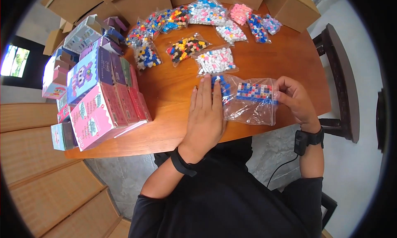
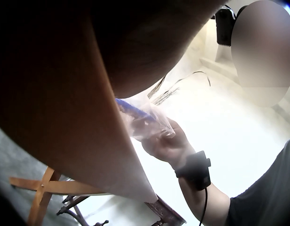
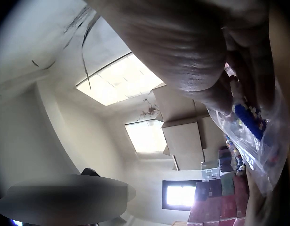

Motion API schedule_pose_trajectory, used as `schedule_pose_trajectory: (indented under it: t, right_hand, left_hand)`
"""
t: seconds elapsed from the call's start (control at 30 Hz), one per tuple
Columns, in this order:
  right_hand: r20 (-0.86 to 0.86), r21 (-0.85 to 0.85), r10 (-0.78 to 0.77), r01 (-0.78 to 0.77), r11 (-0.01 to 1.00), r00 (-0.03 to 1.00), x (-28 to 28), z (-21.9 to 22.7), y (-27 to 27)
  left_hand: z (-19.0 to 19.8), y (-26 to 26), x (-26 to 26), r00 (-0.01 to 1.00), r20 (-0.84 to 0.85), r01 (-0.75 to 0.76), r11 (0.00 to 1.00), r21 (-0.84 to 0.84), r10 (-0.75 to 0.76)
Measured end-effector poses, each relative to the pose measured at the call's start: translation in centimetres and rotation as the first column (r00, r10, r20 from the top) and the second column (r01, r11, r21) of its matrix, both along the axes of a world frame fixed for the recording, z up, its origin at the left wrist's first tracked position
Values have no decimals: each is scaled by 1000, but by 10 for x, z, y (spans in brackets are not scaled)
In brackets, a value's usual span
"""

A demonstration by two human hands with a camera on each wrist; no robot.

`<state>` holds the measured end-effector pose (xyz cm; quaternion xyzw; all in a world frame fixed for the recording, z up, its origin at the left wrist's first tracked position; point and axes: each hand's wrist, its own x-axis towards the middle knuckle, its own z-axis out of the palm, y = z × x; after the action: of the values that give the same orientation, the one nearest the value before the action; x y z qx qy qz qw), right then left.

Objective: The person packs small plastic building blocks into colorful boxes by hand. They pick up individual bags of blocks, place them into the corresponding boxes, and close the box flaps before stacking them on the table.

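Observation:
In the head view a clear plastic bag (image 1: 250, 114) lies at the front of the wooden table. Inside it, to the right, is a flat panel of small blocks (image 1: 255, 92) in blue, white and red; more loose blue blocks (image 1: 223, 89) show at its left end. My left hand (image 1: 205, 114) lies flat with straight fingers over that left end. With thumb and curled fingers, my right hand (image 1: 294, 98) pinches the bag's right edge. The right wrist view shows a blue toothed strip (image 3: 250, 121) through the film, close to the right fingers.
Bags of mixed blocks (image 1: 175, 19) line the back of the table, with a white-and-pink bag (image 1: 216, 61) and a black-and-yellow one (image 1: 187, 47) nearer. Stacked toy boxes (image 1: 97, 116) stand on the left. Cardboard cartons (image 1: 142, 8) border the back; a dark chair (image 1: 341, 83) is at right.

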<state>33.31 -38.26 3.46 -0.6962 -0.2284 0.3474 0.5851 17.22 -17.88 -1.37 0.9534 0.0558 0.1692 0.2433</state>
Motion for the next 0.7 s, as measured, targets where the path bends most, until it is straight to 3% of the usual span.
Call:
schedule_pose_trajectory:
  t: [0.07, 0.33, 0.5, 0.6, 0.7]
  right_hand:
    - [-98, -8, -5, 5, 1000, 995, 3, 10, -1]
    - [-154, 25, 131, -129, 991, 979, 20, 33, 24]
    - [-98, 41, 196, -193, 980, 976, 42, 30, 31]
    - [-70, 94, 177, -170, 981, 982, 57, 28, 32]
    - [-63, 145, 134, -124, 982, 989, 75, 26, 31]
  left_hand:
    - [1, 2, 1, 1000, 13, -25, 1000, 0, 25]
    - [5, 20, -12, 990, -52, -128, 989, 73, 132]
    - [45, 23, -24, 971, -224, 52, 990, -130, -81]
    - [61, 27, -12, 986, -21, 143, 904, -403, -166]
    - [62, 35, 15, 970, 129, 238, 897, -374, -204]
